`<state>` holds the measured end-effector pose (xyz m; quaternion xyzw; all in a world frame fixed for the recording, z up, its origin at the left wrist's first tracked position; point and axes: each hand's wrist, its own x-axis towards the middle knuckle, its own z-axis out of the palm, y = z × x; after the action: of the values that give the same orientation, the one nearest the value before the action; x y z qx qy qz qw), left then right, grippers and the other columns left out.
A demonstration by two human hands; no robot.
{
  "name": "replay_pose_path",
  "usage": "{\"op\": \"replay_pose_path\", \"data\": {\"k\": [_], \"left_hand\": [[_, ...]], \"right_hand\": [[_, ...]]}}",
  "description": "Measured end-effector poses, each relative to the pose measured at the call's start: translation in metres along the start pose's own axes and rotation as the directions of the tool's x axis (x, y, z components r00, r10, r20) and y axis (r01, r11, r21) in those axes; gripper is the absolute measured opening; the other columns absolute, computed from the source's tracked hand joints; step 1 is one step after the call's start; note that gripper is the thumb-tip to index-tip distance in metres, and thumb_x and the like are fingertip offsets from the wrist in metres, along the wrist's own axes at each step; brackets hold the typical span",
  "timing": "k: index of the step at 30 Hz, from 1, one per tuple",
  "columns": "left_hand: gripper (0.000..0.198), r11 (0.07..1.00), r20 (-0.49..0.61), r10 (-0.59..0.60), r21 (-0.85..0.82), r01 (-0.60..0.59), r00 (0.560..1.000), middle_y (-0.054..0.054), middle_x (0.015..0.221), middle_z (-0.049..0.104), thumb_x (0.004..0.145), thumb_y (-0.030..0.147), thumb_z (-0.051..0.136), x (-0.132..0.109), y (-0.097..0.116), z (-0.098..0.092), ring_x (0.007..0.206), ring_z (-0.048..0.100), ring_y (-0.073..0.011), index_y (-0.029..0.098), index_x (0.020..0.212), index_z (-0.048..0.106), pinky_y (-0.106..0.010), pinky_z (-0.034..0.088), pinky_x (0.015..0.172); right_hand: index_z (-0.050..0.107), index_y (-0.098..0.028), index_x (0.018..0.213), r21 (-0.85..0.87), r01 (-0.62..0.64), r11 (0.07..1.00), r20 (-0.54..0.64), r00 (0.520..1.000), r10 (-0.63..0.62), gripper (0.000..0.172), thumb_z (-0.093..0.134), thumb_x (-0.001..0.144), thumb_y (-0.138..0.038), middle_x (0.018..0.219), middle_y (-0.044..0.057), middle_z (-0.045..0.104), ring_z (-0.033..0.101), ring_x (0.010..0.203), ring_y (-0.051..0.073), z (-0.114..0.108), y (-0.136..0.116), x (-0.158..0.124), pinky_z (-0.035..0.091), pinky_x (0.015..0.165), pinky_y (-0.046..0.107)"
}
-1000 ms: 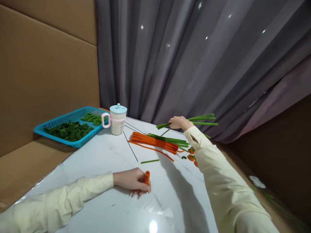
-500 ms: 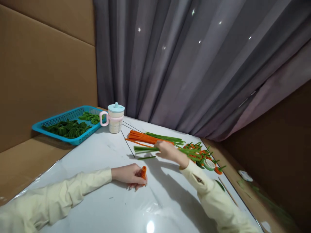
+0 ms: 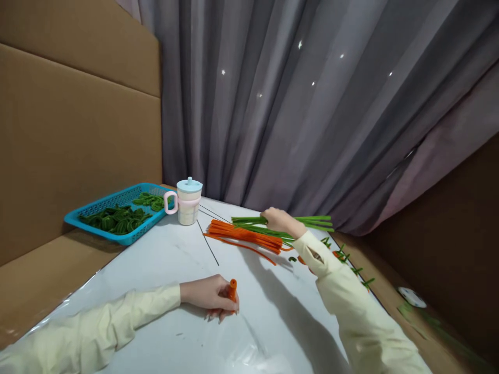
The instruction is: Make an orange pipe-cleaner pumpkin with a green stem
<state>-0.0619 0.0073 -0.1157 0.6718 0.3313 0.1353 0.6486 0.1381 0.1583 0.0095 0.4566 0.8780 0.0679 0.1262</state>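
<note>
My left hand [image 3: 210, 295] rests low over the white table, fingers closed round a small upright orange roll [image 3: 233, 290] that looks like a coiled pipe cleaner. Farther out, my right hand [image 3: 279, 220] grips a bunch of long green pipe cleaners [image 3: 317, 223], which stick out on both sides of it. Just beneath and nearer to me lies a bundle of orange pipe cleaners [image 3: 244, 236], with one loose strand along its near side. More green strands lie behind this bundle, partly covered by my right hand.
A blue plastic basket [image 3: 127, 239] with green coiled pieces stands at the left. Beside it is a lidded cup [image 3: 189, 212] with a pink handle. Small orange pieces with green tops [image 3: 367, 283] lie at the right, partly behind my right sleeve. A grey curtain [image 3: 249, 104] hangs behind.
My right hand has moved away from me with the green bunch, over to the far side of the orange bundle. My left hand still holds the orange roll. The view has tilted slightly upward.
</note>
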Motion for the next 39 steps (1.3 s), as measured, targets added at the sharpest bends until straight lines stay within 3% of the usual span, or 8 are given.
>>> {"op": "replay_pose_path", "data": {"k": [5,10,14,19,25,30,35,39], "left_hand": [[0.028,1.0,0.002,-0.009,-0.01,0.009,1.0,0.004,0.054,0.056,0.078,0.041,0.063,0.0,0.001,0.002,0.037,0.046,-0.0051,0.013,0.079,0.062,-0.016,0.037,0.036],[0.03,1.0,-0.003,-0.01,-0.013,0.01,1.0,0.004,0.054,0.056,0.077,0.043,0.063,0.002,0.0,0.002,0.037,0.045,-0.0054,0.013,0.077,0.062,-0.016,0.037,0.035],[0.032,1.0,0.008,0.005,-0.007,-0.005,1.0,0.003,0.054,0.056,0.078,0.045,0.062,0.002,0.0,0.002,0.036,0.045,-0.0054,0.013,0.078,0.062,-0.016,0.037,0.035],[0.032,1.0,0.001,0.009,0.013,-0.009,1.0,0.003,0.055,0.056,0.079,0.045,0.061,0.0,0.0,0.002,0.037,0.045,-0.0051,0.013,0.08,0.063,-0.016,0.036,0.036],[0.035,1.0,0.009,0.016,0.0,-0.016,1.0,0.003,0.053,0.056,0.081,0.048,0.06,0.002,-0.004,0.001,0.036,0.043,-0.0056,0.013,0.083,0.064,-0.017,0.035,0.035],[0.034,0.996,-0.045,0.078,-0.047,-0.08,0.996,-0.001,0.062,0.059,0.079,0.045,0.062,-0.001,0.007,0.0,0.045,0.046,-0.0072,0.012,0.079,0.067,-0.019,0.037,0.042],[0.02,0.975,-0.12,0.148,-0.15,-0.166,0.982,-0.007,0.093,0.063,0.075,0.033,0.068,-0.004,0.025,0.002,0.08,0.058,-0.0144,0.013,0.078,0.068,-0.024,0.045,0.072],[0.022,0.943,-0.124,0.11,-0.3,-0.142,0.986,-0.005,0.077,0.063,0.076,0.031,0.064,0.001,0.047,0.007,0.065,0.057,-0.0138,0.012,0.087,0.063,-0.027,0.042,0.066]], "right_hand": [[0.059,-0.014,0.108,0.032,-0.121,0.992,0.048,0.992,0.119,0.025,0.056,0.091,-0.032,0.108,0.007,0.061,0.061,0.095,0.019,0.003,0.042,0.02,0.051,0.082,0.038],[0.058,-0.015,0.11,0.089,-0.171,0.981,0.005,0.985,0.171,0.03,0.053,0.092,-0.038,0.108,0.007,0.061,0.061,0.096,0.019,0.027,0.042,0.015,0.05,0.083,0.039],[0.057,-0.013,0.113,0.128,-0.152,0.98,-0.068,0.984,0.162,0.041,0.035,0.098,-0.044,0.106,0.014,0.065,0.063,0.093,0.02,0.032,0.021,-0.002,0.048,0.076,0.031],[0.056,-0.019,0.115,0.149,-0.011,0.989,-0.107,0.994,0.027,0.042,0.03,0.098,-0.048,0.1,0.013,0.068,0.065,0.091,0.024,0.039,-0.029,-0.025,0.044,0.071,0.028],[0.06,-0.016,0.104,0.15,0.12,0.981,-0.182,0.979,-0.092,0.026,0.042,0.096,-0.032,0.101,0.013,0.068,0.062,0.1,0.026,0.052,-0.066,-0.032,0.041,0.087,0.034],[0.057,-0.017,0.112,0.244,0.128,0.961,-0.278,0.959,-0.057,0.026,0.036,0.097,-0.02,0.104,0.011,0.067,0.064,0.093,0.02,0.036,-0.056,-0.046,0.043,0.077,0.027],[0.045,-0.017,0.125,0.418,0.118,0.901,-0.454,0.886,0.095,0.035,0.03,0.099,-0.034,0.083,0.006,0.066,0.061,0.072,0.017,0.002,-0.03,-0.092,0.042,0.064,0.024],[0.05,-0.02,0.111,0.546,0.153,0.823,-0.545,0.812,0.211,0.034,0.029,0.097,-0.043,0.059,-0.004,0.049,0.046,0.049,0.011,-0.018,-0.008,-0.141,0.034,0.049,0.02]]}}
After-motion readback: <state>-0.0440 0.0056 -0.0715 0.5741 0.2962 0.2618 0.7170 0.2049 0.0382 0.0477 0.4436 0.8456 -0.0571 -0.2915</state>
